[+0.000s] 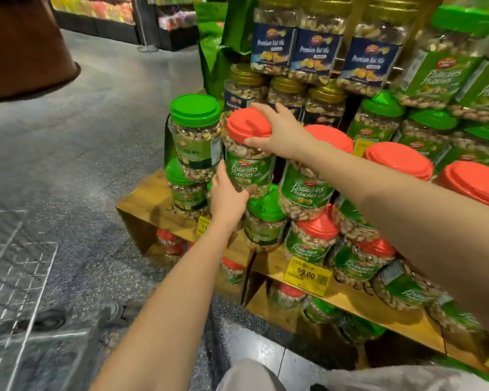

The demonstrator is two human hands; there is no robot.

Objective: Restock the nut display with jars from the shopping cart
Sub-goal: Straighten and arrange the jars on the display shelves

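A pistachio jar (249,165) with a red lid and green label stands in the upper row of the nut display, tilted slightly. My right hand (277,131) grips its lid from above, fingers over the top and thumb on the rim. My left hand (227,197) holds the jar's lower left side. To its left stands a green-lidded nut mix jar (195,131); to its right, another red-lidded pistachio jar (308,190). The wire shopping cart (20,277) shows at the lower left, its contents not visible.
The wooden display shelf (141,201) carries stacked jars with a yellow price tag (307,275) on its edge. Blue-labelled premium nut mix jars (314,52) stand higher up, green-lidded pistachio jars (424,131) to the right. Grey floor lies open to the left.
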